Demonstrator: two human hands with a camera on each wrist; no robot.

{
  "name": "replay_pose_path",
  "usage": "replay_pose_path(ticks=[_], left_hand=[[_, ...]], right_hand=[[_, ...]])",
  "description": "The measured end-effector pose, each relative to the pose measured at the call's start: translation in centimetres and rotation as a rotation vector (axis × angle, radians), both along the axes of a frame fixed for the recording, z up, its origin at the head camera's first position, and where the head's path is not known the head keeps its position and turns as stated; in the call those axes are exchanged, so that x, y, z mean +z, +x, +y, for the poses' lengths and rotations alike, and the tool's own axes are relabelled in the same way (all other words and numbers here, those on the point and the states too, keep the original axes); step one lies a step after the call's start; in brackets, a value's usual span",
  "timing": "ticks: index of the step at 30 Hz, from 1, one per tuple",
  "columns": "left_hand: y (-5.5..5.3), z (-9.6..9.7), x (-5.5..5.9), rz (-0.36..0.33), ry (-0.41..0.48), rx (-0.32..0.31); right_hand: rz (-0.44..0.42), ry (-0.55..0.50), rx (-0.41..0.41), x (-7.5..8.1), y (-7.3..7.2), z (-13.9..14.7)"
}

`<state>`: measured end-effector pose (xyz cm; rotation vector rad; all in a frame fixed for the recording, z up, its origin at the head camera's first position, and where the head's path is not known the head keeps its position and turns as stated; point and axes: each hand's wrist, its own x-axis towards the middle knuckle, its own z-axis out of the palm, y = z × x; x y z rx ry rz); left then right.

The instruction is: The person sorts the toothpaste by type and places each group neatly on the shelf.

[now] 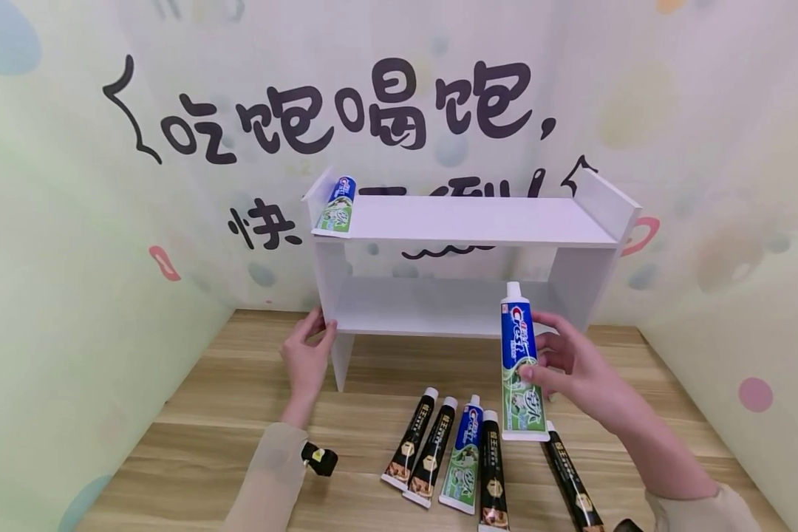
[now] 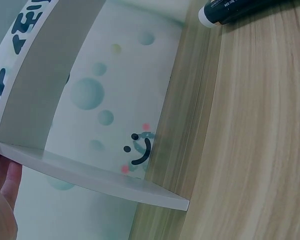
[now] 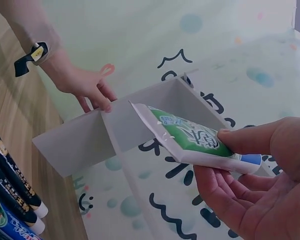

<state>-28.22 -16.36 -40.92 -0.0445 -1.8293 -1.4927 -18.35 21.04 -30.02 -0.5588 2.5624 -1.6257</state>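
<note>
Toothpaste tube (image 1: 519,347), cap up at the shelf's (image 1: 465,222) five o'clock, pinched mid-body by the right hand (image 1: 580,369), is presumably light, soft, slick, best held there, while the left hand (image 1: 308,358) grips the shelf's eight-o'clock edge.

The head view looks forward and down over the surface (image 1: 193,421), framing the whole white shelf (image 1: 465,219). The left wrist view, rolled sideways, sits close to its left end; the right wrist view, tilted, shares that end, seen past a near toothpaste tube (image 3: 190,136).
</note>
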Motion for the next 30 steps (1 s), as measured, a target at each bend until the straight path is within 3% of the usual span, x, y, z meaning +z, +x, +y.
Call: replay_pose_path(ticks=[5, 10, 13, 20, 30], left_hand=[[1.6, 0.6, 1.8, 0.001, -0.018, -0.004], [1.8, 0.6, 1.9, 0.002, -0.016, -0.002], [1.4, 0.5, 1.6, 0.002, -0.021, 0.003], [-0.6, -0.3, -0.8, 0.005, -0.004, 0.011], [-0.8, -0.6, -1.3, 0.005, 0.005, -0.019]], right_hand=[[0.019, 0.013, -0.002, 1.0, -0.4, -0.3], [0.020, 0.013, -0.003, 2.1, -0.7, -0.6], [0.025, 0.009, -0.006, 2.7, -0.9, -0.7], [0.032, 0.009, -0.026, 4.1, -1.3, -0.7], [0.057, -0.024, -0.057, 7.0, -2.5, -0.9]])
